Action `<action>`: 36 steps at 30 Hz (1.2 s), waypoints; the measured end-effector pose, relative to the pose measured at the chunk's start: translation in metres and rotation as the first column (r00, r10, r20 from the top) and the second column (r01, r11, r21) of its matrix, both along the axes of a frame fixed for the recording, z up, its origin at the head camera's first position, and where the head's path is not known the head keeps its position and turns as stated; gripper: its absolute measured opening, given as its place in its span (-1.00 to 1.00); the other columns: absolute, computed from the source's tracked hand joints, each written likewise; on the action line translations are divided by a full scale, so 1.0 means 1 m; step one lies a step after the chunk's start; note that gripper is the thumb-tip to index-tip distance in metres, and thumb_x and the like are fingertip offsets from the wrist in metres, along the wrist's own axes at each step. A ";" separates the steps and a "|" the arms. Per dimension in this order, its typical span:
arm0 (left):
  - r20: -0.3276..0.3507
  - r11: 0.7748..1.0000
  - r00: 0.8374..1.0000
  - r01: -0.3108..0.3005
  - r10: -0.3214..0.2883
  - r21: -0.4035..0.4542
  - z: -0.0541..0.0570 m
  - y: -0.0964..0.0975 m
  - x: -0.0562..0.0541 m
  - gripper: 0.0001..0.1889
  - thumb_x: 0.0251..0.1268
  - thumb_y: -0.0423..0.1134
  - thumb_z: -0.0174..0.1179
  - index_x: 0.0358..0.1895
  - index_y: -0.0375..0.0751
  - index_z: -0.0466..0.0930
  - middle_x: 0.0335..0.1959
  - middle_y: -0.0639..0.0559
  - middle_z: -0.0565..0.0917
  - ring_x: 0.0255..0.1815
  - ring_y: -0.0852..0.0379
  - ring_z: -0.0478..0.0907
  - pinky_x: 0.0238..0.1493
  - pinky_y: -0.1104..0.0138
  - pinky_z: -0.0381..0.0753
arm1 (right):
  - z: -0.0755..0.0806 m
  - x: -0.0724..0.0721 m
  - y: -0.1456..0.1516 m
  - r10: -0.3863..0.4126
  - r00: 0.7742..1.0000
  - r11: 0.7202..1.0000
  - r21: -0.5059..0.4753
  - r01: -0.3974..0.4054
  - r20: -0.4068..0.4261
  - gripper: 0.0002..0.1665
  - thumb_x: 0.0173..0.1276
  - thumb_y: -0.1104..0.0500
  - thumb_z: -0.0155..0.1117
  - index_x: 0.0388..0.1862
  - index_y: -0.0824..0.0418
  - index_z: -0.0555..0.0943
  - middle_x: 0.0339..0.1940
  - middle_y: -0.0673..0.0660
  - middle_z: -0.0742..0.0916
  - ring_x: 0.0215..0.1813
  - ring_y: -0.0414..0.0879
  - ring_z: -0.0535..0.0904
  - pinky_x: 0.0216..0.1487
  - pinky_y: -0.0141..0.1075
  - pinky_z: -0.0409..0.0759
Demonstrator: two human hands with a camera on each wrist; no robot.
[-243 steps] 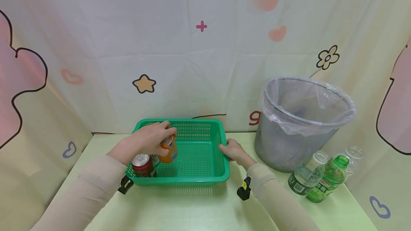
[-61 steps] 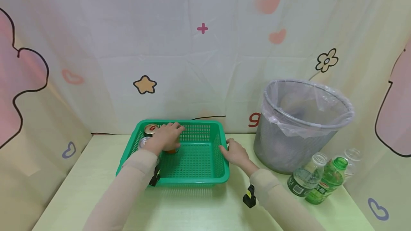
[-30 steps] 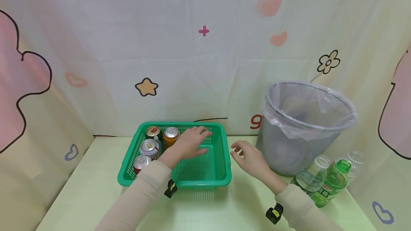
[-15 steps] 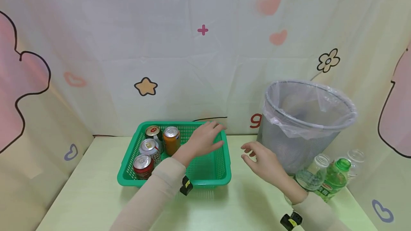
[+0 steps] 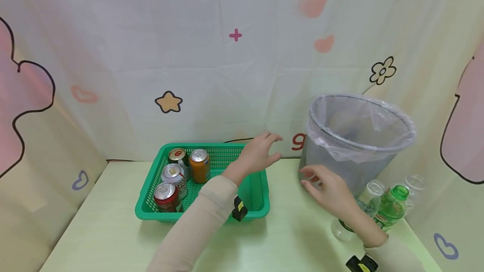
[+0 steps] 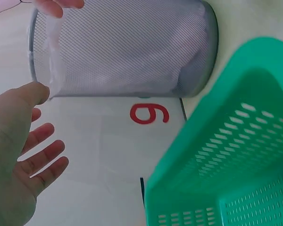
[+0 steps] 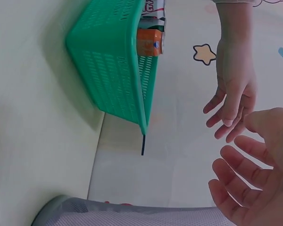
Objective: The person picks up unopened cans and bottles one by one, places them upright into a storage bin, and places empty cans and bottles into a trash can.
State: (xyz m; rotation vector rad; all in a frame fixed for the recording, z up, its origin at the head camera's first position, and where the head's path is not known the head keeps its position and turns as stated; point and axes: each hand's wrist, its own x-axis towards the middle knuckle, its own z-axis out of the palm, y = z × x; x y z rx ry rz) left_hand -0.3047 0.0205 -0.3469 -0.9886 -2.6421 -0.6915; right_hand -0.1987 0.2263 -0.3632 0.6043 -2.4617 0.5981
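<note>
My left hand (image 5: 259, 154) hangs over the right end of the green basket (image 5: 147, 200), fingers spread and holding nothing. My right hand (image 5: 330, 190) is in front of the mesh wastebasket (image 5: 332, 163), its fingers loosely bent and nothing in them. Inside the basket, at its left side, stand an orange can (image 5: 199, 167), a dark can with a gold top (image 5: 178, 156), a white can (image 5: 175, 177) and a red can (image 5: 167, 198). The right wrist view shows both hands near each other, with the orange can (image 7: 150, 42) behind the basket's rim.
A clear plastic liner (image 5: 340, 152) is folded over the wastebasket's rim. To its right stand a green bottle (image 5: 393, 207) and clear bottles (image 5: 415, 184), one partly hidden by my right forearm. A printed curtain (image 5: 208, 74) hangs behind the pale table (image 5: 98, 221).
The orange can, earlier in my left hand, now stands beside the other cans. My left hand has let go and moved right; my right hand has left the basket's rim and moved right.
</note>
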 end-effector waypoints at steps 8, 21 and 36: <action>0.150 0.991 0.989 -0.026 0.007 0.130 0.012 0.017 -0.004 -0.58 0.26 -0.07 0.13 0.17 -0.03 0.40 0.05 0.06 0.50 0.01 0.12 0.48 -0.06 0.34 0.53 | 0.011 0.011 0.018 -0.014 0.999 1.000 0.001 0.014 -0.052 -0.64 0.05 0.32 0.38 -0.12 0.18 0.57 -0.29 0.00 0.67 -0.35 -0.21 0.59 -0.38 -0.32 0.58; 0.394 0.879 0.919 -0.167 -0.025 0.446 0.022 0.049 -0.008 -0.67 0.25 -0.10 0.14 0.05 -0.07 0.53 -0.13 0.07 0.61 -0.21 0.16 0.57 -0.29 0.44 0.53 | 0.023 0.026 0.042 -0.107 0.994 0.992 -0.073 0.104 -0.027 -0.59 0.07 0.35 0.35 -0.05 0.16 0.57 -0.26 -0.02 0.67 -0.30 -0.29 0.52 -0.30 -0.53 0.50; 0.659 0.555 0.725 -0.470 -0.200 0.686 0.041 0.091 -0.010 -0.81 0.16 -0.25 0.22 -0.15 -0.16 0.58 -0.34 -0.05 0.66 -0.44 0.00 0.65 -0.51 0.32 0.59 | 0.031 0.047 0.063 -0.162 0.983 0.974 -0.174 0.146 -0.084 -0.53 0.00 0.45 0.35 -0.05 0.25 0.58 -0.26 0.07 0.67 -0.26 -0.59 0.43 -0.22 -0.73 0.39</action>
